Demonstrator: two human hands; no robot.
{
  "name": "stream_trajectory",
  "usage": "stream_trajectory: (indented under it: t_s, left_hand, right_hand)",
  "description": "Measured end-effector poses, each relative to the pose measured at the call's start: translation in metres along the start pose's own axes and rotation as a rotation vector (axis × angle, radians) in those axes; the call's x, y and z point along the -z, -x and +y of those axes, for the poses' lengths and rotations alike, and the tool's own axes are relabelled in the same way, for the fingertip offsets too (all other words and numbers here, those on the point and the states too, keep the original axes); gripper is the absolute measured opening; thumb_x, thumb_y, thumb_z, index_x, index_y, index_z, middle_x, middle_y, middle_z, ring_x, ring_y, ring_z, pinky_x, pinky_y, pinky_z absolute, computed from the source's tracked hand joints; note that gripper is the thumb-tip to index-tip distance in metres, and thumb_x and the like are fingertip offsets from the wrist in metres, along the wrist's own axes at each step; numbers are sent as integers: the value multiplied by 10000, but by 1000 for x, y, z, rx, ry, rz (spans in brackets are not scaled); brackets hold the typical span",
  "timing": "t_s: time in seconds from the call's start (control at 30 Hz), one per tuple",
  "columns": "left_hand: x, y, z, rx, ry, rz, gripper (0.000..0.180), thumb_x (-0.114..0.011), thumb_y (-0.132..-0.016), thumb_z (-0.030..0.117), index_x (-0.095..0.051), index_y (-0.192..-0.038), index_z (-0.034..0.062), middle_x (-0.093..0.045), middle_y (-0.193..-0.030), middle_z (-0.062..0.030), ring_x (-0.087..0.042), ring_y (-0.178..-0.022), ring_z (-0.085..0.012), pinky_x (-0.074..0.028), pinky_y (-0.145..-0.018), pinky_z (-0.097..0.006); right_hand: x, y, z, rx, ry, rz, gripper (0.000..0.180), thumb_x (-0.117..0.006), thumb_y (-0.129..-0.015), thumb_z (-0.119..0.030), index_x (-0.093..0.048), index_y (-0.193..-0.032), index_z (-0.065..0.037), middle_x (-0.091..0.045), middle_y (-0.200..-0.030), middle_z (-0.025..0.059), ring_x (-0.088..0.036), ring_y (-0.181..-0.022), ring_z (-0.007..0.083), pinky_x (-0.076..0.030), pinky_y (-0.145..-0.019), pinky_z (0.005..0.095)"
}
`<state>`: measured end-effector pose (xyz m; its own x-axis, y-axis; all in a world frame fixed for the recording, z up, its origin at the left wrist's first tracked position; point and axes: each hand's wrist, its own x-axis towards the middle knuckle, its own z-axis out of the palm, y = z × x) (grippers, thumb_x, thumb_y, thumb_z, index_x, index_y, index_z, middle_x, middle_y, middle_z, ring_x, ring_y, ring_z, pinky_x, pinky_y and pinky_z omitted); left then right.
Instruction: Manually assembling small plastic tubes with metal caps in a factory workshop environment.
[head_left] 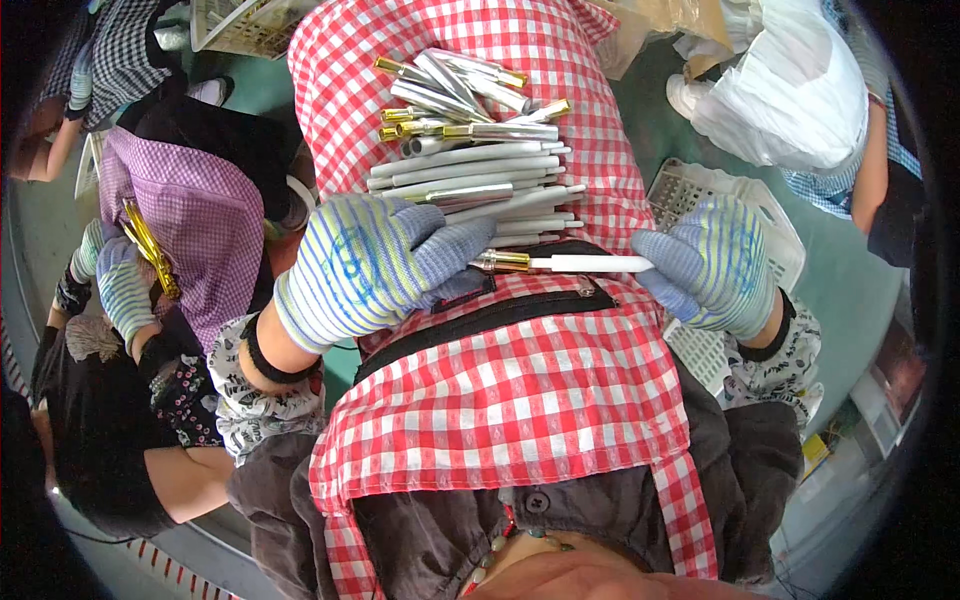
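At frame centre, both gloved hands grip one pen: the left hand (365, 265) pinches its gold end, the right hand (715, 265) its slim white barrel (590, 264). Above it, white and silver pens (470, 165) lie heaped on the checked apron (520, 390); a white crate (700, 200) sits right.

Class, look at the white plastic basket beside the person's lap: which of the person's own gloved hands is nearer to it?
Right. The right hand lies directly over the white plastic basket; the left hand is across the lap, by the pile of pens.

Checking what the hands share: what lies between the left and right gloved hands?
In the head view, a white pen with a gold end spans from the left hand to the right hand, over the red checked apron.
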<state>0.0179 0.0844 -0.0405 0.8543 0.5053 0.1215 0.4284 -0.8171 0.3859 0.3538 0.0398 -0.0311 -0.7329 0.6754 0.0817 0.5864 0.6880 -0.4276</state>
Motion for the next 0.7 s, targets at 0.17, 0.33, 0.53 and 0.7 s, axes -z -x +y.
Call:
stream_trajectory:
  t_s: [0.17,0.33,0.53,0.7]
  left_hand:
    - [3,14,-10,19,47,-4,541,-804,-650,299,-654,-1144,136,-624,-720,-41,-618,-588,-260,-468,-504,-378]
    - [5,14,-14,0,-15,-28,555,-804,-663,284,-633,-1160,106,-641,-742,-54,-624,-595,-267,-464,-492,-377]
    - [2,14,-10,7,1,22,534,-798,-671,296,-646,-1142,96,-640,-741,-48,-626,-604,-253,-466,-505,-372]
    - [1,8,-6,-21,-110,-52,505,-770,-706,325,-648,-1139,95,-626,-728,-38,-613,-593,-241,-456,-503,-373]
  right_hand:
    - [-3,-26,-5,-29,-115,-45,218,-749,-790,-247,-674,-910,-81,-581,-585,71,-587,-515,263,-431,-515,407]
    - [-10,-39,-10,-190,-319,-134,215,-652,-886,-280,-686,-831,-74,-627,-647,118,-613,-567,307,-462,-568,431]
    - [-11,-45,-1,-317,-700,-316,307,-556,-946,-301,-689,-886,-30,-666,-756,154,-667,-718,320,-515,-673,392]
    - [-21,-40,9,-448,-989,-412,340,-523,-966,-300,-683,-917,-4,-673,-803,144,-689,-790,281,-514,-712,375]
